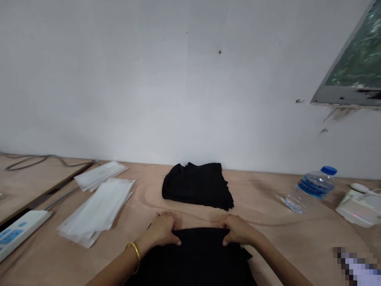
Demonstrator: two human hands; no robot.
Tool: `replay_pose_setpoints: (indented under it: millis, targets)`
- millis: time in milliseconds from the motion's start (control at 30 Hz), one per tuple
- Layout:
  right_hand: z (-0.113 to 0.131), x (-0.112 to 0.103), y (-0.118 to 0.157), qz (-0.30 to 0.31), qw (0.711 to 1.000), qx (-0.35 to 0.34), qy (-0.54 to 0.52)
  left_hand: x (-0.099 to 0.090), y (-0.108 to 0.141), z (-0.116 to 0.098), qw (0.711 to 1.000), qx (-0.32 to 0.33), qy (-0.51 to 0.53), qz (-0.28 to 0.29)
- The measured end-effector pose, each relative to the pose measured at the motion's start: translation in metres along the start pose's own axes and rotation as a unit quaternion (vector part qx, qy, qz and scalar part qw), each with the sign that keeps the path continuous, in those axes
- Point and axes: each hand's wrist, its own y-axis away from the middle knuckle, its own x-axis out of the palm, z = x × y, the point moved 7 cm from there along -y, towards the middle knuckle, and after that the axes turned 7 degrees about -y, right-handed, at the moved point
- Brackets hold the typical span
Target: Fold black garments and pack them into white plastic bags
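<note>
A black cloth point(202, 258) lies at the near edge of the wooden table point(262, 238), running out of view at the bottom. My left hand point(165, 230) is closed on its far left corner, the thumb on top and the fingers at the edge. At the far right corner, my right hand point(234, 230) pinches the same cloth. Beyond both hands, against the wall, sits a folded black cloth pile point(196, 186) with uneven layers along its right side. Neither hand touches that pile.
Clear plastic bags point(95, 210) lie in overlapping stacks at the left. A white power strip point(22, 232) is at the far left, with cables behind. To the right are a tilted water bottle point(312, 188) and a white device point(360, 206).
</note>
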Motion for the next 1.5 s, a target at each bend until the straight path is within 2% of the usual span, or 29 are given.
replay_pose_setpoints:
  millis: [100,200,333,433,533,600,700,800,867,933,967,1033,1100,1133,1167,1233,1333,1400,1500]
  targets:
    - [-0.008,0.001,-0.003,0.029,0.999,-0.016,-0.035,0.004,-0.003,0.003,0.999,0.012,0.023,0.027]
    - [-0.009,-0.007,-0.01,0.022,0.997,-0.037,-0.066,-0.006,-0.011,0.001,0.998,0.029,0.046,0.023]
    - [-0.005,-0.034,-0.011,-0.072,0.993,-0.055,-0.076,-0.043,-0.014,-0.008,0.997,0.041,0.04,-0.05]
    - [0.002,-0.047,0.007,-0.133,0.986,-0.078,-0.07,-0.057,0.008,-0.024,0.994,0.063,0.012,-0.086]
    - [0.004,-0.038,0.038,-0.159,0.981,-0.101,-0.053,-0.044,0.041,-0.043,0.988,0.092,-0.074,-0.097]
    - [0.001,-0.022,0.059,-0.168,0.979,-0.112,-0.012,-0.024,0.061,-0.052,0.98,0.104,-0.142,-0.095]
    - [-0.003,0.006,0.084,-0.178,0.975,-0.111,0.073,0.01,0.08,-0.058,0.974,0.103,-0.189,-0.068]
    - [-0.003,0.026,0.104,-0.174,0.975,-0.1,0.094,0.033,0.091,-0.049,0.983,0.064,-0.168,-0.036]
    - [-0.003,0.033,0.113,-0.15,0.982,-0.098,0.053,0.04,0.099,-0.041,0.992,0.053,-0.113,-0.016]
    - [-0.01,0.031,0.116,-0.151,0.985,-0.08,-0.022,0.039,0.106,-0.033,0.996,0.077,-0.039,-0.013]
    - [-0.017,0.026,0.114,-0.174,0.981,-0.058,-0.064,0.034,0.108,-0.029,0.995,0.091,-0.004,-0.029]
    - [-0.037,0.014,0.107,-0.243,0.96,0.001,-0.139,0.014,0.108,-0.013,0.989,0.089,0.056,-0.106]
    - [-0.054,0.007,0.095,-0.282,0.942,0.047,-0.178,-0.008,0.102,0.011,0.975,0.034,0.093,-0.197]
    - [-0.058,0.007,0.087,-0.283,0.939,0.057,-0.187,-0.015,0.097,0.024,0.97,-0.002,0.112,-0.215]
    - [-0.059,0.007,0.08,-0.277,0.94,0.058,-0.193,-0.018,0.091,0.035,0.967,-0.035,0.137,-0.21]
    - [-0.058,0.01,0.069,-0.264,0.94,0.046,-0.212,-0.014,0.081,0.051,0.966,-0.073,0.19,-0.159]
    - [-0.058,0.015,0.065,-0.261,0.926,0.037,-0.269,-0.002,0.077,0.056,0.96,-0.067,0.253,-0.099]
    - [-0.064,0.017,0.065,-0.279,0.91,0.041,-0.304,0.004,0.08,0.056,0.939,-0.053,0.323,-0.1]
    - [-0.079,0.015,0.065,-0.328,0.887,0.052,-0.321,0.012,0.081,0.06,0.889,-0.059,0.435,-0.133]
